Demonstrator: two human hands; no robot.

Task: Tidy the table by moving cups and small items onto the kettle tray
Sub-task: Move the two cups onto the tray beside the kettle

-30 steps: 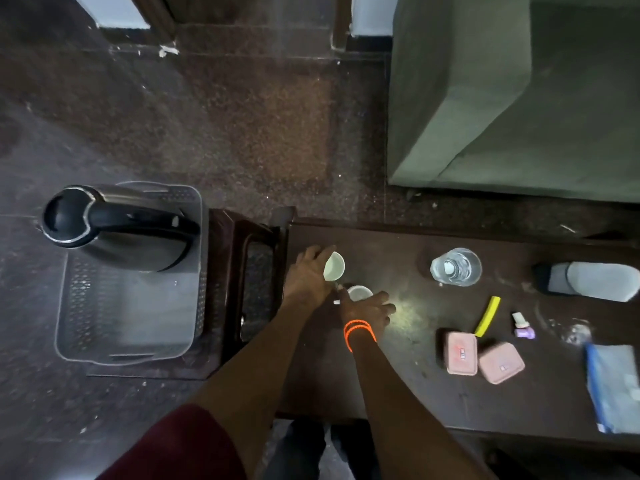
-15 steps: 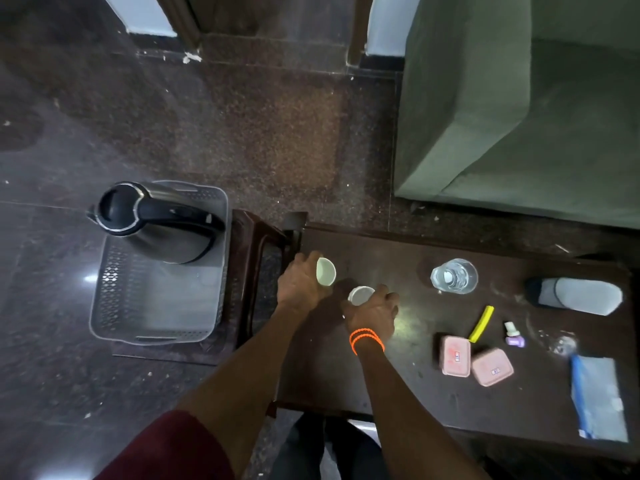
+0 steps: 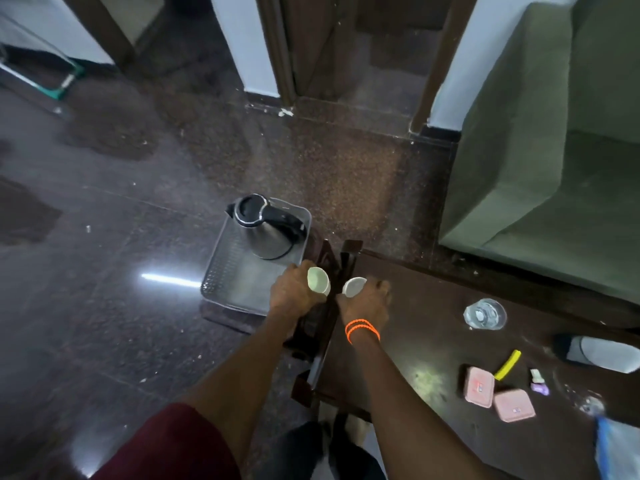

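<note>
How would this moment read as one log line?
left hand: holds cup | right hand: holds cup | heading: kettle tray

Blue packet (image 3: 618, 448) — cut off, bottom-right

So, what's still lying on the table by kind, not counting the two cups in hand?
Pink boxes: 2
Clear glass: 1
Yellow stick: 1
Small purple item: 1
Sock: 1
Blue packet: 1
Total: 7

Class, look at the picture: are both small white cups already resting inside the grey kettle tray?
No: each cup is held in a hand, the left cup by the left hand, the right cup by the right hand, short of the tray.
</note>
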